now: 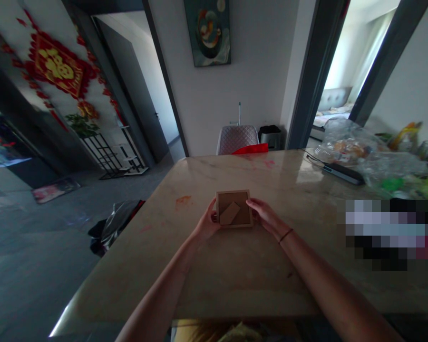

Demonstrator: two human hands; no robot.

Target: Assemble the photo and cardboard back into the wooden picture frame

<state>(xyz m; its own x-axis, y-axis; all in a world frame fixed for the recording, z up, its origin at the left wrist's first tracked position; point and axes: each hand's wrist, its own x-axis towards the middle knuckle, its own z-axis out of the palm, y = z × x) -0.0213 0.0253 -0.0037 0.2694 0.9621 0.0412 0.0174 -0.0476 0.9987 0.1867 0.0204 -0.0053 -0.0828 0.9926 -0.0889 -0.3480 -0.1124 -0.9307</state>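
Note:
A small square wooden frame point(244, 209) lies flat on the marble table point(235, 266), back side up, with a tilted wooden stand piece point(229, 213) on its brown backing. My left hand point(207, 223) grips the frame's left edge, thumb on top near the stand piece. My right hand point(266, 216) holds the right edge with fingers curled against it. A thin dark band sits on my right wrist.
Clear plastic bags with food and green items point(371, 156) are piled at the table's right, beside a dark flat remote-like thing point(340, 172). A quilted chair point(237, 137) stands at the far edge. A dark shiny bag point(114, 228) lies on the floor left of the table.

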